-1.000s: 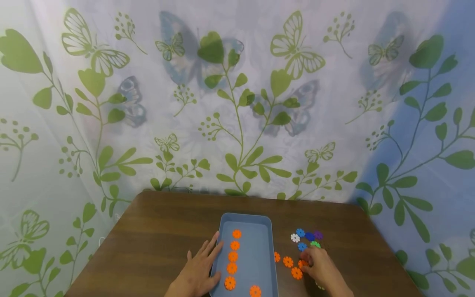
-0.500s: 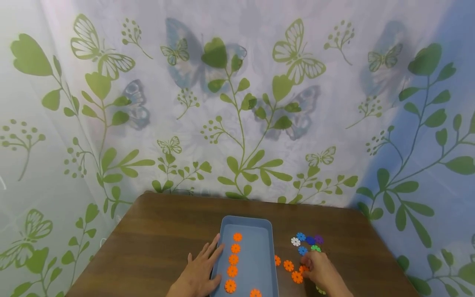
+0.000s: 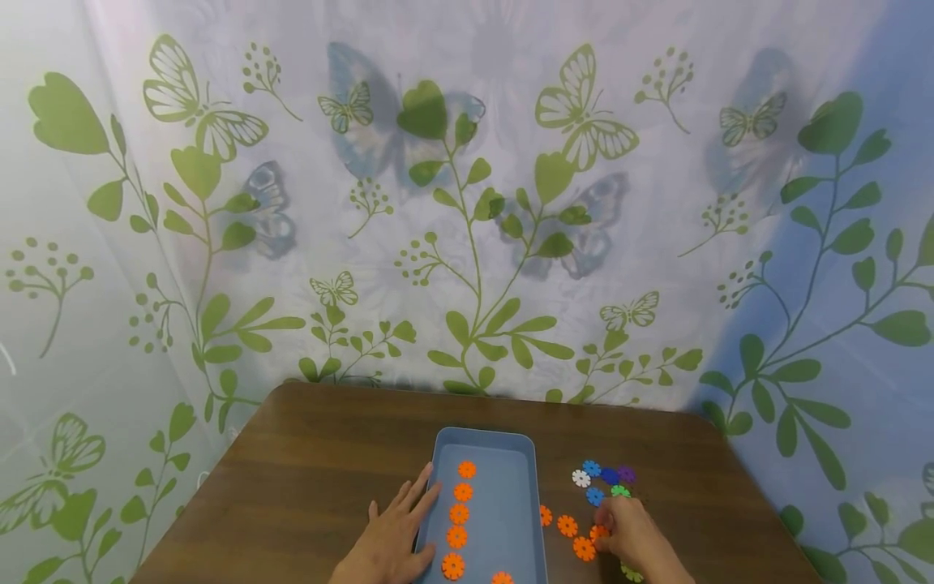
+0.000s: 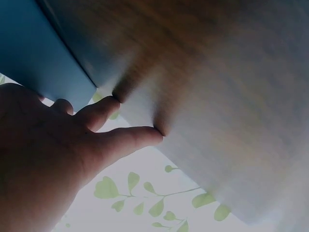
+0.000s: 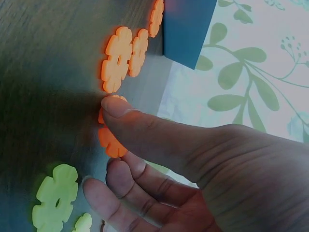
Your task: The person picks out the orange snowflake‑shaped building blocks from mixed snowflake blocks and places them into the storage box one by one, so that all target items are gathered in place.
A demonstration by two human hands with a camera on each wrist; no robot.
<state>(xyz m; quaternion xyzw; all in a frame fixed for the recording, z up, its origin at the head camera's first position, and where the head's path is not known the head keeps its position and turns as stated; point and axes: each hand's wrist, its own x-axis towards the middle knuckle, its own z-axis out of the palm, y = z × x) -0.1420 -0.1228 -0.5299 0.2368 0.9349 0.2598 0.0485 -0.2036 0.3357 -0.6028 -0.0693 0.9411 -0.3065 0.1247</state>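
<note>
My left hand (image 3: 390, 535) rests with fingers spread along the left rim of a blue-grey tray (image 3: 503, 495). In the left wrist view its fingertips reach over the tray's side wall (image 4: 46, 58) and the brown table. Inside the tray, several orange flower-shaped plastic discs (image 3: 459, 514) form a column on the left, with another (image 3: 502, 578) at bottom right. Right of the tray, my right hand (image 3: 636, 534) pinches an orange flower-shaped disc (image 5: 112, 144) between thumb and fingers, close over the table. The thumb hides part of that disc in the right wrist view.
More orange discs (image 3: 567, 526) lie between the tray and my right hand. Beyond it are blue (image 3: 594, 496), white (image 3: 580, 478), purple (image 3: 627, 474) and green (image 3: 620, 491) ones. A yellow-green disc (image 5: 55, 199) lies by my right fingers. A patterned curtain (image 3: 467, 203) borders the table.
The head view has shifted slightly, so the tabletop sits a little lower in it. My right hand stays at the same orange disc with only slight finger movement; the left hand has not moved.
</note>
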